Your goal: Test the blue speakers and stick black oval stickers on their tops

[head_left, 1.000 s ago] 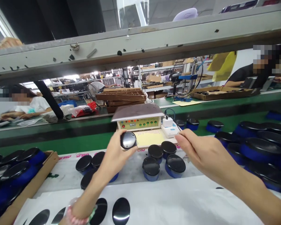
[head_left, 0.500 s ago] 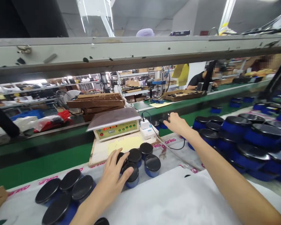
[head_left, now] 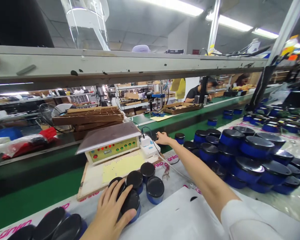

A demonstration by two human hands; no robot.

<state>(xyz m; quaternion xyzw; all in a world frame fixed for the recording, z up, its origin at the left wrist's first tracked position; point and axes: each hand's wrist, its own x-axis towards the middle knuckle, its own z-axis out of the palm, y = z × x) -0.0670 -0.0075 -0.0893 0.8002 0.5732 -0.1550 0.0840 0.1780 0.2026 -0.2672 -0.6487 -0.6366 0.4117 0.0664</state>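
My left hand (head_left: 112, 203) lies with spread fingers over a small group of round blue containers with black tops. Its thumb and index finger touch the black top of the nearest container (head_left: 131, 201). Over the green conveyor belt, my right hand (head_left: 163, 138) has its fingers closed on a dark round container (head_left: 154, 136), partly hidden behind a white plug adapter (head_left: 146, 140). Another blue container (head_left: 180, 137) stands on the belt just right of that hand. A control box (head_left: 112, 150) with red and green lights stands between the left hand and the belt.
Stacked blue containers (head_left: 247, 146) crowd the right side, and more containers (head_left: 49, 223) stand at lower left. A white cable (head_left: 176, 170) crosses the table covering. A metal shelf beam (head_left: 129, 65) spans overhead. A co-worker (head_left: 195, 93) sits across the belt.
The view has swung right and slightly upward. My right hand has moved left to the container behind the adapter, its fingers closing on it. My left hand has settled lower onto the group.
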